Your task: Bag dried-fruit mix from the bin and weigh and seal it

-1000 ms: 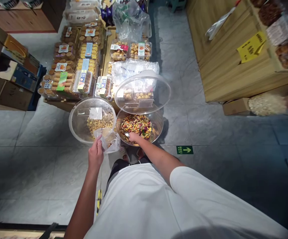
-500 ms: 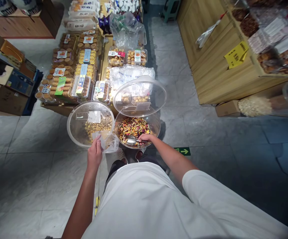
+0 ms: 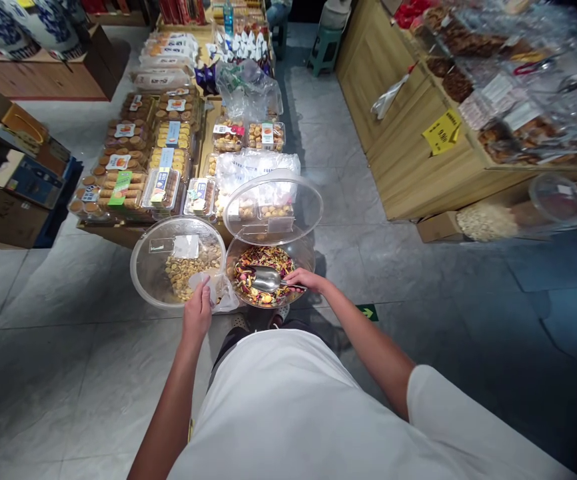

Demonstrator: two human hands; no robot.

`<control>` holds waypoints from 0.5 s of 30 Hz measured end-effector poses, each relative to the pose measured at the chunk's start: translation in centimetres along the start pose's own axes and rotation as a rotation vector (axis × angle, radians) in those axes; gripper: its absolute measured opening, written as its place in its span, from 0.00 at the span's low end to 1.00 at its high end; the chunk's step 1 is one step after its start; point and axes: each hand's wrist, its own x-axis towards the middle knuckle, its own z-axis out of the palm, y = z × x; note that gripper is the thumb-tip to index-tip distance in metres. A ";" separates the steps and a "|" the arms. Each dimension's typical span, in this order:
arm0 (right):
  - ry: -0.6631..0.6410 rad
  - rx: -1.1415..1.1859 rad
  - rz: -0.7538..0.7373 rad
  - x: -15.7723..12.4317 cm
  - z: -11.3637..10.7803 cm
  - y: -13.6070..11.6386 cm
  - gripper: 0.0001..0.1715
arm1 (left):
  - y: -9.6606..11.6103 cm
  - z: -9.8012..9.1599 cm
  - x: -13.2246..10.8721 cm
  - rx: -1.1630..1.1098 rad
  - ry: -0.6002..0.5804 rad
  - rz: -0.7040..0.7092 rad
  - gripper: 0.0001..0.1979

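A metal scoop (image 3: 267, 279) sat in a mound of dried fruit chips (image 3: 256, 295) inside a clear bowl (image 3: 309, 261), its handle clamped in the right hand (image 3: 304, 280). The left hand (image 3: 197, 312) gripped a clear plastic bag (image 3: 222, 295) beside a lidded bin (image 3: 151, 280) of pale nuggets on the left. Packed biscuits (image 3: 173, 150) lay farther away.

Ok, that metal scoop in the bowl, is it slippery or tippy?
The metal scoop is probably rigid, given its clean curved shape, and its polished surface may feel slippery. On the loose mix in the clear bowl, it could tip if the right hand let go.
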 end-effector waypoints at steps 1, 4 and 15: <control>-0.005 0.009 -0.033 -0.9 0.0 -0.8 0.11 | 0.0 0.2 0.0 -0.001 -0.005 0.001 0.31; -0.028 0.009 -0.109 -2.8 0.6 -3.6 0.12 | 0.2 0.7 -0.3 0.002 -0.011 0.002 0.31; -0.114 -0.556 -0.308 0.0 8.6 -9.5 0.13 | 2.1 0.7 -2.0 -0.075 -0.010 0.030 0.31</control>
